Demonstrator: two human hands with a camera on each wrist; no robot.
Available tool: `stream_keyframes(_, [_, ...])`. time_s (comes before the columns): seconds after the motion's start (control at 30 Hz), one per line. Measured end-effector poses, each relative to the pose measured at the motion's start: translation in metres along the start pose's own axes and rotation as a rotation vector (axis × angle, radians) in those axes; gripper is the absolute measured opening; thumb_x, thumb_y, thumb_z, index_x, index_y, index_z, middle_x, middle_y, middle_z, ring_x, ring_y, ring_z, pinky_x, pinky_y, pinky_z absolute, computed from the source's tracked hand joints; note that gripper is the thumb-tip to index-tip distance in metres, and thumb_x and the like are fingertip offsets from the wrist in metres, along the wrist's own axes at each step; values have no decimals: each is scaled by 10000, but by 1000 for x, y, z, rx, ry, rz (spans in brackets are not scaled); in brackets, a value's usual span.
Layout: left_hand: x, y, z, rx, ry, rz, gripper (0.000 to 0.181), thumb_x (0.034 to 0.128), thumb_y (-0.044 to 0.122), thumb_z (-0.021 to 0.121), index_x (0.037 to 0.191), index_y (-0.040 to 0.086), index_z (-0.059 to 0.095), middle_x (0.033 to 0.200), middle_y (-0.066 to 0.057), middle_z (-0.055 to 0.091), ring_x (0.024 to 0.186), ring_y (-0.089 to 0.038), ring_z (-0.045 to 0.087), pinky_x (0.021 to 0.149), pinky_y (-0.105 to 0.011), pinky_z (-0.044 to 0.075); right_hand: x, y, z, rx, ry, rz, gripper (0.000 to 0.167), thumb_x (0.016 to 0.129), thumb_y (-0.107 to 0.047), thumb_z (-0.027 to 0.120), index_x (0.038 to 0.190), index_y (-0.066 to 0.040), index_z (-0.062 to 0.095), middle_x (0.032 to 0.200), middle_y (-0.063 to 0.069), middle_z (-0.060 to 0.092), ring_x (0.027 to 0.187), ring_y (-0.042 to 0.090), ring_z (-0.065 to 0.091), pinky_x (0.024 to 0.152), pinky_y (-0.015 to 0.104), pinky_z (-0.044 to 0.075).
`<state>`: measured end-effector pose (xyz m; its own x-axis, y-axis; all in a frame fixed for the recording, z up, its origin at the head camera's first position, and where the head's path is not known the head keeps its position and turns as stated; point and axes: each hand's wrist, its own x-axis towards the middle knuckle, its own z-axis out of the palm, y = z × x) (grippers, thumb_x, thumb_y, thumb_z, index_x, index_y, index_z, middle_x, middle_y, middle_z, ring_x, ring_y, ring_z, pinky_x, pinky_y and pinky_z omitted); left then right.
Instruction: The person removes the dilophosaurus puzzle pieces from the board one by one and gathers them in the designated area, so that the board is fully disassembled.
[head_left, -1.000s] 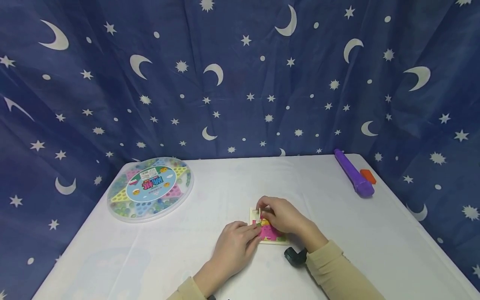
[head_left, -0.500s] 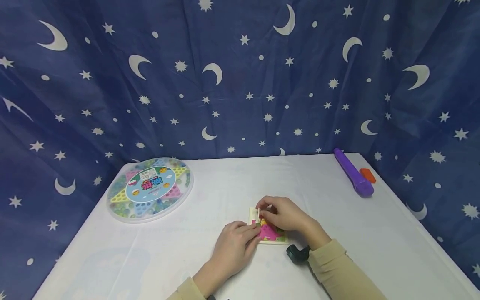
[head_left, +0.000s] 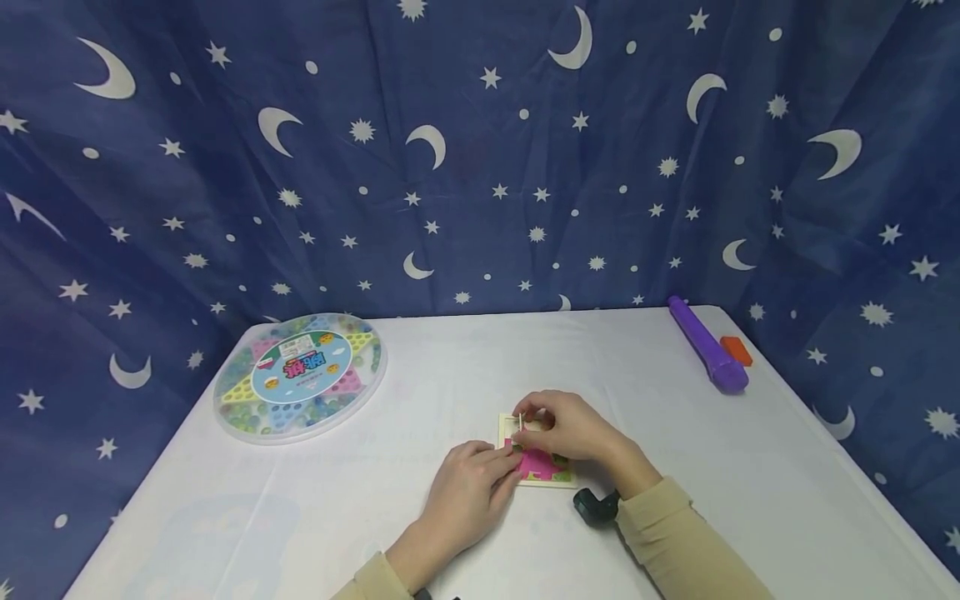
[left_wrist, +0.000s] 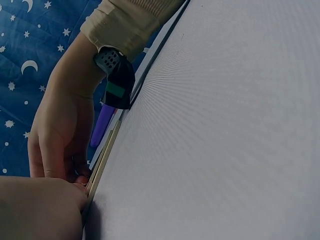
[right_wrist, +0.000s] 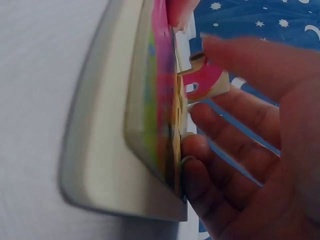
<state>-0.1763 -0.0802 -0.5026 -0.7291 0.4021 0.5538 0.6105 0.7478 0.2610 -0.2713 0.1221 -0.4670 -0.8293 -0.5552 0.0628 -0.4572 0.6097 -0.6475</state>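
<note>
Dark blue curtain (head_left: 480,125) with pale moons and stars across the upper half of the head frame; below, a white-covered surface (head_left: 435,367). Lying flat in the lower middle of the frame, slightly right of centre: a small pale tray (head_left: 502,429), with pink and green puzzle pieces (head_left: 538,467) showing across its lower part. Fingers of the left hand (head_left: 468,487) nearly straight, resting over the tray's left side, nothing pinched as far as visible. Fingers of the right hand (head_left: 566,425) pinching one partly pink piece (right_wrist: 207,82), held on edge at the tray's upper part. Done, judging by the tray: the lower part, apparently filled. Left, by the same judgement: a bare patch at the tray's upper left, and the pinched piece, not lying flat. Hidden beneath the hands: much of the remainder, hence no sure count of gaps. Unclear, too: fitting in or lifting out. Well apart, apparently uninvolved: round game case (head_left: 302,368) at left; purple microphone-shaped thing (head_left: 705,343) and orange block (head_left: 737,351) at right.
</note>
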Motion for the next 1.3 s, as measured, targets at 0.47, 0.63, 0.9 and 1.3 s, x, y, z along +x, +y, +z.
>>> stream_keyframes(0.47, [0, -1, 0, 8, -6, -2, 217, 961, 263, 729, 1124, 140, 804, 1166, -20, 750, 1040, -246, 686, 929, -457, 532, 1, 2, -4, -18, -3, 39, 250, 954, -339, 738, 1162, -200, 726, 996, -90, 696, 811, 101, 604, 742, 316, 536])
stream_keyframes(0.63, [-1, -1, 0, 1, -8, -6, 221, 958, 263, 732, 1129, 142, 803, 1166, -19, 750, 1042, -250, 684, 928, -456, 529, 0, 1, -5, -24, -16, 34, 241, 954, -306, 749, 1162, -186, 730, 949, -97, 694, 781, 103, 601, 732, 327, 540])
stream_keyframes(0.9, [-1, 0, 0, -2, -10, -12, 231, 959, 265, 731, 1142, 142, 800, 1170, -18, 749, 1048, -254, 681, 940, -459, 521, -1, 1, -7, -65, -17, 18, 241, 963, -290, 739, 1172, -170, 726, 981, -57, 736, 829, 95, 623, 836, 396, 559])
stream_keyframes(1.3, [0, -1, 1, 8, -6, -6, 223, 962, 275, 728, 1130, 148, 803, 1168, -13, 749, 1049, -251, 682, 945, -453, 521, -2, -2, -6, -81, 2, 24, 250, 937, -298, 771, 1154, -183, 725, 1014, -36, 757, 915, 121, 689, 881, 427, 565])
